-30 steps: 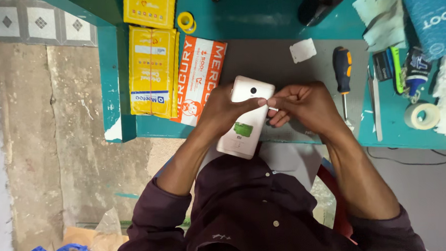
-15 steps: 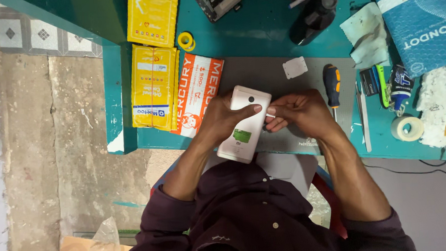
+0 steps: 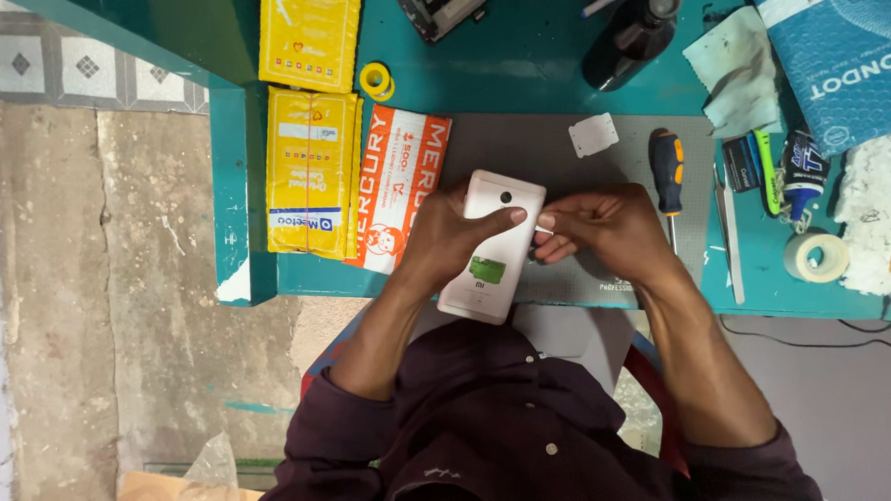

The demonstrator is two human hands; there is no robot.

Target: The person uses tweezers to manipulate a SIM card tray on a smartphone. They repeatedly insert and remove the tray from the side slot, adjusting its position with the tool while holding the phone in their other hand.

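My left hand (image 3: 443, 239) grips a pale gold smartphone (image 3: 491, 269) back side up, with a green sticker on its lower half; my thumb lies across its upper part. My right hand (image 3: 603, 226) is closed at the phone's right edge, pinching something small that I cannot make out. Both hands hover over the grey work mat (image 3: 541, 146) at the front of the teal table (image 3: 517, 57).
Yellow and orange packets (image 3: 314, 171) lie left of the mat. A screwdriver (image 3: 667, 166), white square card (image 3: 594, 134), tweezers, tape roll (image 3: 816, 257), black bottle (image 3: 631, 34), yellow tape ring (image 3: 376, 80), cloth and a blue packet (image 3: 842, 48) sit right and behind.
The view has drifted so the table sits lower in frame. Both hands stay on the phone in nearly the same pose.
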